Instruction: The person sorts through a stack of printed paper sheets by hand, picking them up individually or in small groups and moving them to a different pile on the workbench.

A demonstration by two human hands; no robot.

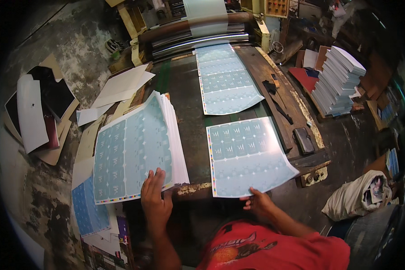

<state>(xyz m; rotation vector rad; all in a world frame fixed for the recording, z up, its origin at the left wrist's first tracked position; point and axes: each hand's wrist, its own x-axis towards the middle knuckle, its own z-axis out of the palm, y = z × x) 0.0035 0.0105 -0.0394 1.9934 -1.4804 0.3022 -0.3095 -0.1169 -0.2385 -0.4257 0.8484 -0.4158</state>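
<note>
My right hand [259, 200] pinches the near edge of a pale blue-green printed sheet [245, 157], thumb on top. The sheet lies over the front of the dark machine table [189, 135], its right corner curling up. To the left, a thick stack of similar printed sheets [132, 153] slants over the table's edge. My left hand [155, 191] rests with outstretched fingers on the stack's near right corner. Farther along the table, more printed sheets [227, 83] lie in a line leading back to the shiny rollers [200, 44].
A cutter-like tool [275, 81] and a dark case [304, 140] lie on the right rail. Beyond stands a tall stack of paper [338, 83]. A stuffed white sack [357, 195] is on the floor at right. Loose boards [121, 85] lie left; scrap sheets [33, 112] lie farther left.
</note>
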